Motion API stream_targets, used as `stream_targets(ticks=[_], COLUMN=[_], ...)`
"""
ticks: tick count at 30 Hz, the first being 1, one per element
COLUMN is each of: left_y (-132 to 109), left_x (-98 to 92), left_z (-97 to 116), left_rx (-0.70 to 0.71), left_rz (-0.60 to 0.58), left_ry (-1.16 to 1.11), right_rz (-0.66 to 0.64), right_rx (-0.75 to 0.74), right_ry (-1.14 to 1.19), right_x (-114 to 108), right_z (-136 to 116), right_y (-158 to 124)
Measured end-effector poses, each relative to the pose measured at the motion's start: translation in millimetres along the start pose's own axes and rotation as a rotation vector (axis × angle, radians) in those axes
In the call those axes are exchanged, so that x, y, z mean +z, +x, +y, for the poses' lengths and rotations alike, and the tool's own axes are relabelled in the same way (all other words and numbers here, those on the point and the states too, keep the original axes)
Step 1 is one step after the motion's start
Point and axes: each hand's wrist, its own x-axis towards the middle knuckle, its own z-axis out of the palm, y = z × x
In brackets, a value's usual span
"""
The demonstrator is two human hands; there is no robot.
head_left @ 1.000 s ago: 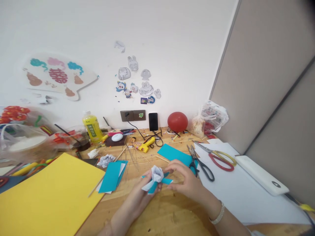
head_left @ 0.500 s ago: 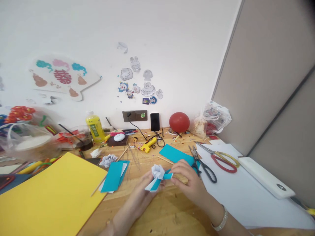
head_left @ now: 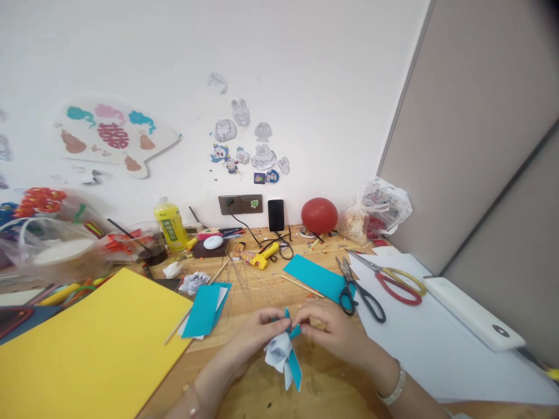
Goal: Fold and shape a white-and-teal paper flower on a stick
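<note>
Holding the white paper flower (head_left: 278, 351) over the bench (head_left: 327, 384), the left hand (head_left: 257, 333) closes its fingers at the base, bloom tilted downward. The right hand (head_left: 335, 327) pinches a blue paper strip (head_left: 295, 331) between its fingers. Black scissors (head_left: 350, 281) lie to the right; a yellow glue gun (head_left: 262, 257) lies farther back.

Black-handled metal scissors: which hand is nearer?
Right. The right hand is in front and slightly left of the scissors; the left hand is farther left, holding the white-and-blue paper flower.
</note>
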Motion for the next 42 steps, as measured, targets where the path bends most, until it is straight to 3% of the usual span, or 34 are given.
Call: stream_targets(ticks=[7,17,24,35,42], left_y=[3,0,2,-1,-2], left_x=[1.1,16.4,15.0,21.5,17.4], left_z=[-1,-2,-3,-11,-5], left_rx=[0.091,0.096,0.137,0.097,0.246], left_rz=[0.08,0.227,0.237,0.145,0.169], left_ry=[0.155,-0.205,-0.301,-0.199,0.084], right_rz=[0.02,0.169,0.194,0.231,0.241], right_rx=[-0.045,-0.238,-0.354,-0.225,-0.199], right_ry=[0.081,-0.088,-0.199,-0.038,0.015], right_x=[1,5,4,3,2], right_z=[-2,0,-4,-12,-13], right_y=[0,1,-1,-2,-2])
